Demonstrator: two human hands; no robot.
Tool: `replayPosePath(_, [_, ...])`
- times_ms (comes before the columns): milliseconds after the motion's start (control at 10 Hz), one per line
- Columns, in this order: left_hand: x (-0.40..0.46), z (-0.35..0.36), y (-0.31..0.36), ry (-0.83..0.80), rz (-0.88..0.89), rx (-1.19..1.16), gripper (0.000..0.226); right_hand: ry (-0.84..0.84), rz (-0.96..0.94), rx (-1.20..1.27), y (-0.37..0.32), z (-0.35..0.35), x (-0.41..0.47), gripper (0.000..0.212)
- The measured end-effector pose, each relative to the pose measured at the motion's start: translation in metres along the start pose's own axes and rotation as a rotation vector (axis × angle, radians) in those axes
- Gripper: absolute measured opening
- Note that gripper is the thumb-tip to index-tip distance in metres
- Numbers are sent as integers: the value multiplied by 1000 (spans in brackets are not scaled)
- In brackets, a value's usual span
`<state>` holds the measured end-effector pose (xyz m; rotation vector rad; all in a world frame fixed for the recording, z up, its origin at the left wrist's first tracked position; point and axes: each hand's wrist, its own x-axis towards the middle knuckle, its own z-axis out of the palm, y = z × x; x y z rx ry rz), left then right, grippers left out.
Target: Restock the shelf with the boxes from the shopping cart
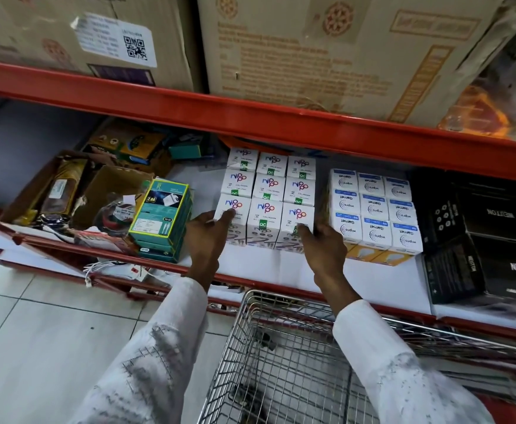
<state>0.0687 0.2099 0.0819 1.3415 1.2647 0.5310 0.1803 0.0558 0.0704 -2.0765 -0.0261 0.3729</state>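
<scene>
Head view looks down on a red steel shelf (250,280) running across the middle of the frame, its white deck holding stock under a second red beam loaded with big brown cartons (327,50). Below it, at lower centre, sits the chrome wire shopping cart (281,362); its basket looks empty of boxes as far as the blurred mesh lets me tell, so the restock seems nearly finished.

At frame centre stands the block of white Nippo bulb boxes (267,194), three across and three deep, its rows running back toward the wall. Just right of it, with a narrow strip of deck between, is a block of white-and-blue Wipro bulb boxes (373,209), and black cartons (480,234) fill the far right. To its left, a green-and-yellow charger box stack (161,215) stands near, with a strip of bare deck between.

Both hands bracket the front row. The left hand (203,237) lies half-open, fingers touching the left front box's side. The right hand (322,243) presses fingers curled against the right front box, nearest the Wipro block. Bare deck lies in front, so squaring the row likely means squeezing inward and pushing back.
</scene>
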Motion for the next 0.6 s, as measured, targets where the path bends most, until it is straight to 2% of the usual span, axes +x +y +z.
replayPosePath(100, [-6,4,2,49,39,14,39,2,-8,6,-1,-1,-1,32])
replayPosePath(200, [-12,8,2,82,68,-15,35,-12,-10,21,-5,-3,-3,27])
replayPosePath(300, [-12,10,1,75,97,-33,26,-16,-14,23,-4,-3,-2,27])
replayPosePath(400, [-14,8,2,61,115,-10,17,-28,-4,-4,-3,-4,-1,37])
replayPosePath(500, [-8,7,-4,31,103,4,21,-43,-12,-22,-1,-5,1,38])
replayPosePath(600, [-10,6,-1,57,85,53,45,-33,-60,-61,-7,-8,-2,34])
